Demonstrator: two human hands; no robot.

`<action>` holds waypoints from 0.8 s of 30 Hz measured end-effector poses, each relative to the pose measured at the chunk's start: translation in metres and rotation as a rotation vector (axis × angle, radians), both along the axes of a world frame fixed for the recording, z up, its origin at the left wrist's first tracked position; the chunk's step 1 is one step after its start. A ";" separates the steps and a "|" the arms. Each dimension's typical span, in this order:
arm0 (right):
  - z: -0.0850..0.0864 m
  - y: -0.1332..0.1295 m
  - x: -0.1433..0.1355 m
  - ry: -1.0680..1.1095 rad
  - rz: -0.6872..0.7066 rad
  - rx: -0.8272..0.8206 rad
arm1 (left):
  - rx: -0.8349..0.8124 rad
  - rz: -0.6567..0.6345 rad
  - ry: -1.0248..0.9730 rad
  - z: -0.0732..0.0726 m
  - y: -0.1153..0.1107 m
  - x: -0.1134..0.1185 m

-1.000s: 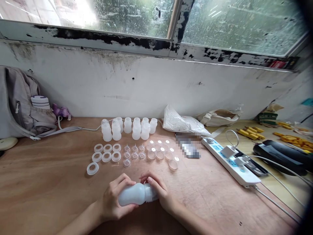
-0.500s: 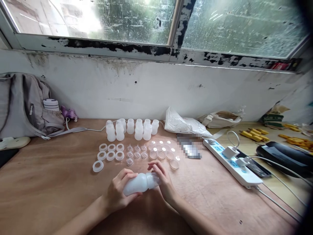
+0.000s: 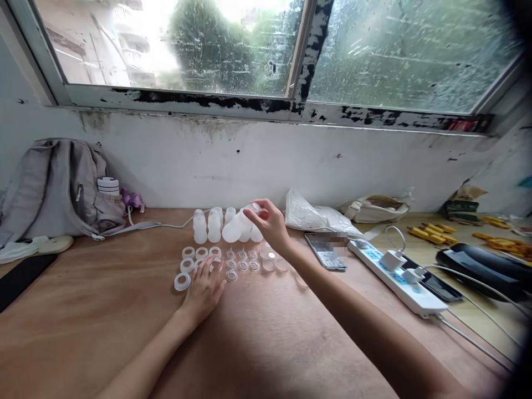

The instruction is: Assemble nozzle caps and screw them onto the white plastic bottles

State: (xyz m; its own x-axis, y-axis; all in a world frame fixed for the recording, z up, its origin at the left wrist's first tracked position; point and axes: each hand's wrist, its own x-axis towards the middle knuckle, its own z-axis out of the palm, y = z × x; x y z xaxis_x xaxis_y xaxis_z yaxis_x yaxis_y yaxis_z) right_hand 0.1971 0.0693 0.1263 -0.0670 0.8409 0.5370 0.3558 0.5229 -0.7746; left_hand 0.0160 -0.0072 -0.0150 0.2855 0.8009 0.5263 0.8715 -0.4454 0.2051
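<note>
My right hand is closed round the clear-capped end of a frosted white baby bottle. The bottle tilts, its rounded base pointing down and left, among the other frosted bottles at the back of the table. My left hand lies with fingers stretched over the rows of white collar rings, hiding some of them. It appears to hold nothing. To its right are several clear nipples in rows, then clear round caps, partly covered by my right forearm.
A phone and white plastic bag lie at right, beside a power strip with plugs and cables. A grey backpack leans against the wall at left, near a black mat. Yellow parts lie far right.
My right hand has carried the bottle from the near middle to the back row. My left hand has let go of it and moved over the collar rings. The view has tilted up slightly.
</note>
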 end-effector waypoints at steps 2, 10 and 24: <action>0.005 0.026 -0.014 -0.192 -0.054 0.066 | -0.001 0.044 0.045 -0.004 0.006 -0.007; -0.033 0.085 -0.051 -0.694 -0.140 -0.004 | -0.019 0.083 0.076 -0.012 0.009 -0.011; -0.048 0.088 -0.040 -0.724 -0.107 -0.014 | -0.109 0.130 0.061 0.005 0.011 -0.023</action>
State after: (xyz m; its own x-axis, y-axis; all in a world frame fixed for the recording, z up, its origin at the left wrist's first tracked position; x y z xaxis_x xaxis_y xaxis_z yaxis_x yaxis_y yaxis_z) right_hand 0.1573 0.1575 0.0782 -0.3181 0.8694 0.3781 0.8298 0.4482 -0.3324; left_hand -0.0068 0.0043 -0.0101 0.2043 0.8844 0.4196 0.9326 -0.3062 0.1913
